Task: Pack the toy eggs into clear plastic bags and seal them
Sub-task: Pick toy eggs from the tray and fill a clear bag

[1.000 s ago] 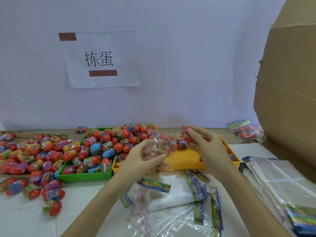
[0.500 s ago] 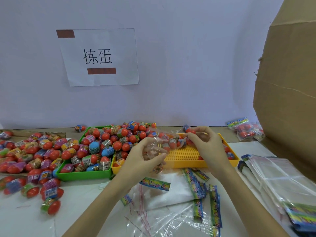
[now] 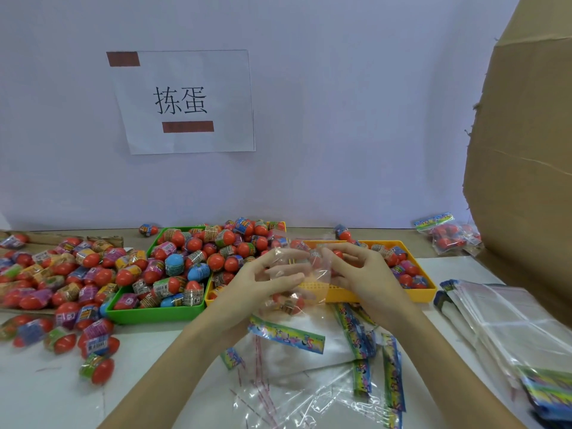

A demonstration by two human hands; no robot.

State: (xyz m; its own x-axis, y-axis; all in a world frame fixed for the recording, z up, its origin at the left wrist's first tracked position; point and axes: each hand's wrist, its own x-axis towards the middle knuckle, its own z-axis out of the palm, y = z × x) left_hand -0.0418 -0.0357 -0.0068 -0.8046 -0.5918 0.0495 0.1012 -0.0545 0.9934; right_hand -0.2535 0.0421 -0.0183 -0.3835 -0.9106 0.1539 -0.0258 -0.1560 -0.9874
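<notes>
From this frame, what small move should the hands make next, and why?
Probably drop the egg pinched in the right hand into the clear bag held open by the left hand; eggs already sit at the bag's bottom, and its mouth looks unsealed.

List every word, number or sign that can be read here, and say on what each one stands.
"拣蛋": printed in black on the white paper sign taped to the wall.
"6+": on the label of one toy egg at the front of the green tray.
Other egg labels and barcodes: too small and blurred to read.
Colourful header cards of the clear bags: print is there, but illegible.
</notes>
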